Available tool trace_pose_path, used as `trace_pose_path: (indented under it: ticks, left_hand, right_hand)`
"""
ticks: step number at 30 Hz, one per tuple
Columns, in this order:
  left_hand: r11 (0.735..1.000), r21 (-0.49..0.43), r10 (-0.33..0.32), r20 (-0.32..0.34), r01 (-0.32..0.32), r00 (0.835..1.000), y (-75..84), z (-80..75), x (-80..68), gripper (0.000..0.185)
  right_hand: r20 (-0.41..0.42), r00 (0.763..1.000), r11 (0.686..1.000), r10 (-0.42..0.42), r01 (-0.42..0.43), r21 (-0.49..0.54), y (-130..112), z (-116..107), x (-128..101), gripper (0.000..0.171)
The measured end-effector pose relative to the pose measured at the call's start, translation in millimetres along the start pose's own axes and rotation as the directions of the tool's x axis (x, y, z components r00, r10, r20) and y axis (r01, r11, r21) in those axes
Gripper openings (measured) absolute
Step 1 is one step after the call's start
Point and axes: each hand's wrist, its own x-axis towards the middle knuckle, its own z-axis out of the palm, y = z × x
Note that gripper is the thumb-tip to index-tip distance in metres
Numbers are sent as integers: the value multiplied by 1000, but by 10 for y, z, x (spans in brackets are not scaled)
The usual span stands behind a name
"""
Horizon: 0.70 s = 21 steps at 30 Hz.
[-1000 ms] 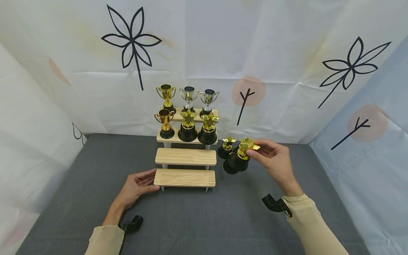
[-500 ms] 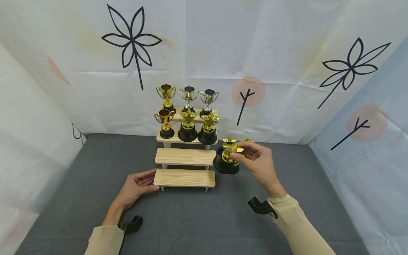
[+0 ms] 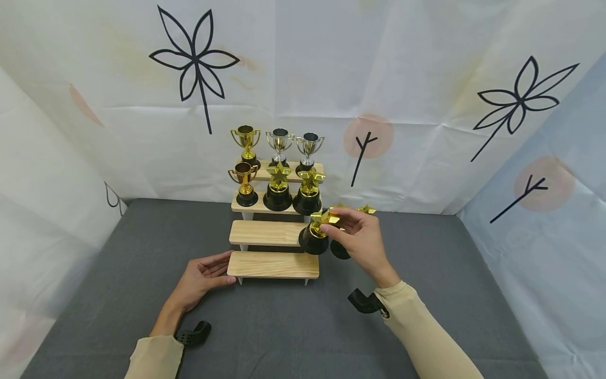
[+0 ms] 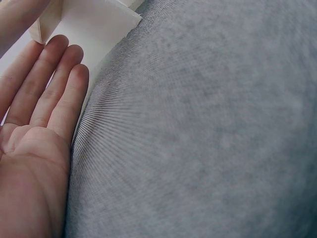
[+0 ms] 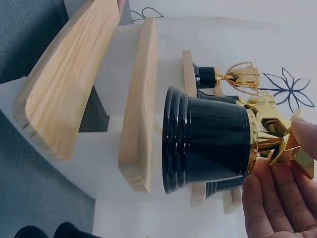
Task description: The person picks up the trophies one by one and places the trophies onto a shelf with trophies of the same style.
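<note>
1. The left hand [image 3: 201,276] lies with straight, relaxed fingers against the near end of the four-step pale wooden display stand [image 3: 273,265].
2. The right hand [image 3: 360,241] pinches the gold star trophy with a black round base [image 3: 316,236] just above the second step's right end.
3. Beyond its fingers, two more star trophies [image 3: 364,210] wait on the grey cloth; the two far steps hold six, the two near steps none.
</note>
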Motion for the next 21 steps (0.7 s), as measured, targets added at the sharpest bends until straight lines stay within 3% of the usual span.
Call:
trace_pose_path:
  ticks: [21]
  left_hand:
    - [1000,-8,11,3,-11,1000,11,0,-4,75]
  right_hand:
    - [34,999,999,-20,21,-28,70,339,179,31]
